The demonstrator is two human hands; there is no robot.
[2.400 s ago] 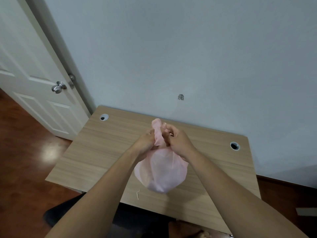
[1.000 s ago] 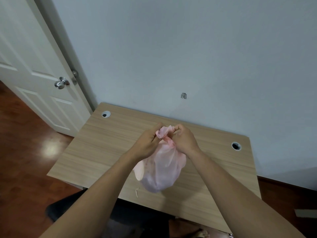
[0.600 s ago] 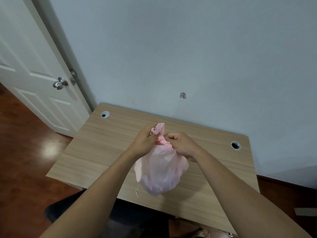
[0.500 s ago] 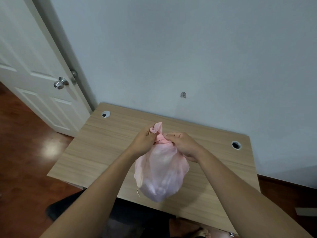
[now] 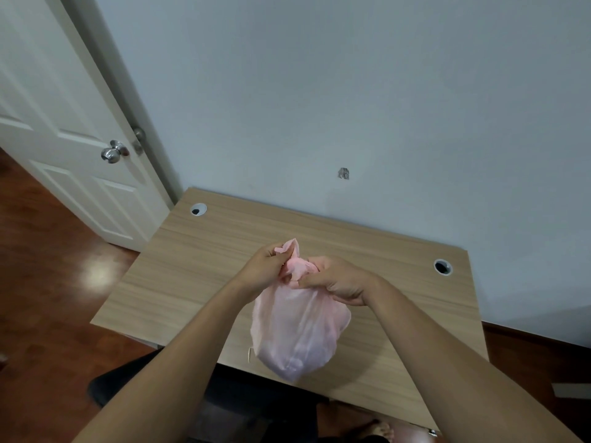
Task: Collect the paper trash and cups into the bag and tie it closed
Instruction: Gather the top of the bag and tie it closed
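The pink bag [image 5: 297, 334] is hanging over the desk's [image 5: 192, 282] near edge, its long axis dropping from the gathered neck [image 5: 295, 270] toward the person. The left hand [image 5: 265, 266] is pinching the upstanding tail while the right hand [image 5: 339, 282] is curling round the twist just beside it (knot formed or not, I cannot tell). Cable holes [image 5: 198, 209] are sitting well apart at the far corners.

The one view comes from the person's head, facing forward and tilted down along both forearms. The desk [image 5: 198, 270] lies close below and fills the middle. The left hand [image 5: 262, 270] and right hand [image 5: 339, 282], with the bag [image 5: 297, 334] between them, sit near the centre. The wide lens also takes in the wall [image 5: 351, 91] ahead, the door [image 5: 48, 107] at left and the floor [image 5: 41, 298].
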